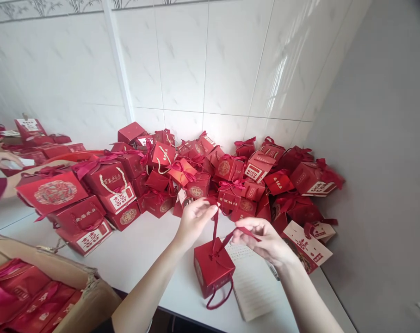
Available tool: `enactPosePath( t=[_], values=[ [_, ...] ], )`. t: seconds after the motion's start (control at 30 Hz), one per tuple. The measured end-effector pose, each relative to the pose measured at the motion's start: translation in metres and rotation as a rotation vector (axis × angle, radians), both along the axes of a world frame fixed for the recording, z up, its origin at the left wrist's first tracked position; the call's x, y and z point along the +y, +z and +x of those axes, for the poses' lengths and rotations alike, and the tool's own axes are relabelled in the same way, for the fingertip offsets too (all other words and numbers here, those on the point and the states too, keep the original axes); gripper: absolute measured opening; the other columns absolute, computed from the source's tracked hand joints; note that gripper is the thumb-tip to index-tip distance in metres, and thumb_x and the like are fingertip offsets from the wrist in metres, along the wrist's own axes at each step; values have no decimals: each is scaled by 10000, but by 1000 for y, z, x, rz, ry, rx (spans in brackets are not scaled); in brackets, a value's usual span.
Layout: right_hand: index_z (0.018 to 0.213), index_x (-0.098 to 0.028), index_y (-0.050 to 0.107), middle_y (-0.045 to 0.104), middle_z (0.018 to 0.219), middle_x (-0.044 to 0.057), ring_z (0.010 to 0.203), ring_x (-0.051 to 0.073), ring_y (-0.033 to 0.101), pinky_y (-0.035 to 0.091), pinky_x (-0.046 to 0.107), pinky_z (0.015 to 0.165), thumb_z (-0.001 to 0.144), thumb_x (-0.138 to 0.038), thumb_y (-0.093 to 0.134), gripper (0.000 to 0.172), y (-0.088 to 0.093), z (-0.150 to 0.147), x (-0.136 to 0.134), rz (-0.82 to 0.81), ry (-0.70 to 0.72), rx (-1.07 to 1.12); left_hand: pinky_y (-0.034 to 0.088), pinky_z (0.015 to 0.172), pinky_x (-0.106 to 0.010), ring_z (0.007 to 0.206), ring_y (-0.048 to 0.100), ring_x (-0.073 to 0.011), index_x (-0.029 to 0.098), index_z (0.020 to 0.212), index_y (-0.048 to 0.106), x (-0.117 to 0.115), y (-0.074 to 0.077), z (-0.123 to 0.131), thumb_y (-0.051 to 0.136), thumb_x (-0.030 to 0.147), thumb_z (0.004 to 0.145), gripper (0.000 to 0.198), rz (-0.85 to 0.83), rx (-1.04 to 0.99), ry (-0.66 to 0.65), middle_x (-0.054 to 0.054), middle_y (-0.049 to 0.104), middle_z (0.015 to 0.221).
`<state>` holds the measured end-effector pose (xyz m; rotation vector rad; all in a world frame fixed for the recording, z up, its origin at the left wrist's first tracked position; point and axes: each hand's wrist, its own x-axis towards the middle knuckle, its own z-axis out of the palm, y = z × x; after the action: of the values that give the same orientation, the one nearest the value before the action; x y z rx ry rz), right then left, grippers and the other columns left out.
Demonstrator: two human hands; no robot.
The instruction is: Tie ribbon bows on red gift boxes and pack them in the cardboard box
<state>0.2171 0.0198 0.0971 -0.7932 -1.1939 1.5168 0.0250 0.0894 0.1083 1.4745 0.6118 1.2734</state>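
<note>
Standing on the flat white table (137, 249), in front of a heap of red cardboard boxes (229, 200), many wearing bows (185, 169), is a squat, glossy red cardboard box (213, 272), folded shut. The left hand (198, 217) and right hand (258, 238) are each pinching one tail of its dark-red fabric ribbon (215, 226), no bow showing yet. Its lid (225, 262) is facing up, its dark-red cord handle (215, 307) pointing toward the person, no clear long axis showing.

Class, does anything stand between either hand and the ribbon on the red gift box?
Nothing visible does: the left hand and right hand each hold a strand of the red ribbon above the gift box.
</note>
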Motion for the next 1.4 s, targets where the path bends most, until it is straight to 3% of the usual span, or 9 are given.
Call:
enactPosePath(
  t=[0.27, 0.53, 0.63, 0.73, 0.8, 0.9, 1.03, 1.2, 1.4],
  values=[
    [535, -171, 546, 428, 512, -39, 505, 89, 374, 351, 237, 532, 784, -467, 600, 390, 19, -36, 23, 366, -493, -290, 455, 634, -243, 651, 557, -136, 166, 651, 577, -6, 13, 10, 609, 374, 759, 237, 51, 79, 25, -1, 578, 642],
    [549, -178, 536, 412, 583, -30, 561, 105, 375, 335, 249, 558, 734, -486, 639, 374, 25, -43, 30, 439, -606, -310, 437, 617, -240, 655, 540, -132, 164, 753, 610, -5, 12, 14, 604, 377, 760, 214, 47, 93, 0, -8, 588, 690],
    [523, -182, 537, 454, 577, -14, 552, 114, 437, 373, 253, 555, 781, -530, 580, 434, 19, -24, 13, 442, -413, -285, 428, 596, -246, 613, 524, -131, 163, 704, 573, 9, 9, 1, 585, 383, 762, 227, -4, 48, 83, -2, 547, 632],
    [493, -182, 582, 495, 506, 16, 445, 121, 464, 383, 265, 465, 768, -719, 415, 625, 10, 3, -9, 393, 131, -298, 450, 665, -267, 718, 561, -157, 183, 859, 583, 29, 3, -17, 595, 310, 734, 178, 55, -6, 399, -20, 581, 796],
    [570, -170, 636, 525, 491, 26, 426, 126, 481, 401, 274, 470, 748, -766, 361, 680, 1, 15, -19, 316, 286, -424, 441, 816, -300, 912, 561, -195, 196, 953, 597, 39, -7, -27, 635, 231, 687, 271, 222, 98, 599, -49, 583, 970],
    [644, -170, 611, 516, 498, -2, 475, 128, 493, 401, 265, 509, 809, -668, 405, 563, -22, 11, -24, 143, -14, -768, 407, 916, -339, 984, 562, -222, 205, 864, 651, 38, -31, -34, 628, 204, 699, 167, 354, 398, 343, -61, 621, 978],
    [641, -186, 522, 581, 616, 9, 583, 145, 524, 396, 270, 569, 827, -547, 469, 410, -59, -11, -29, -6, -280, -1035, 461, 819, -319, 871, 627, -220, 220, 801, 679, 19, -66, -34, 623, 269, 726, 106, 176, 646, -185, -51, 680, 902],
    [627, -197, 482, 584, 633, 1, 603, 150, 526, 390, 267, 581, 778, -518, 539, 359, -83, -23, -37, -67, -265, -976, 439, 653, -268, 732, 593, -195, 211, 726, 621, -1, -82, -39, 642, 354, 702, 147, 26, 733, -187, -15, 643, 770],
    [583, -212, 459, 537, 556, -12, 547, 145, 483, 342, 260, 536, 763, -481, 544, 335, -76, -25, -33, -65, -363, -1008, 268, 479, -234, 486, 367, -113, 197, 584, 465, -22, -78, -54, 619, 480, 708, 346, -32, 919, -120, 55, 433, 533]
  ],
)
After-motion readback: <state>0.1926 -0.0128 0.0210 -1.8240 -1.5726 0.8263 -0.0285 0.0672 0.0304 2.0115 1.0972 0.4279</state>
